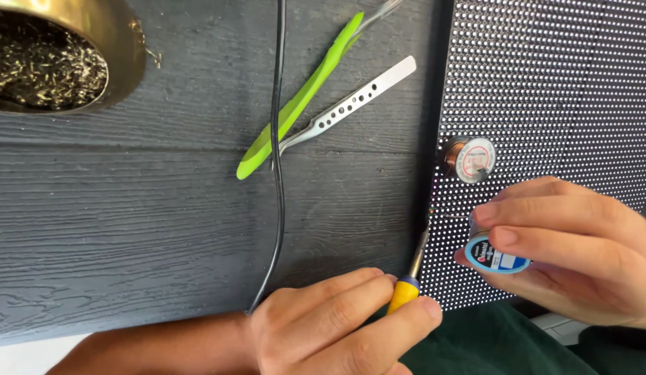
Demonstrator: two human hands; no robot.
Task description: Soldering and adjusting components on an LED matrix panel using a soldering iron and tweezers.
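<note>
L hand (330,326) grips soldering iron (410,278), tip up toward LED panel (559,90).

We have a single view, from a camera worn on the head, so no second view shares the scene. We look steeply down, almost straight onto the dark grey wood-grain table (128,208), from very close: its planks fill most of the frame and its near edge runs along the bottom left. Our left hand (337,326) enters from the bottom edge and our right hand (573,250) from the lower right, both cut off by the frame. A dotted LED panel (559,83) fills the right side, running out past the top and right borders.
</note>
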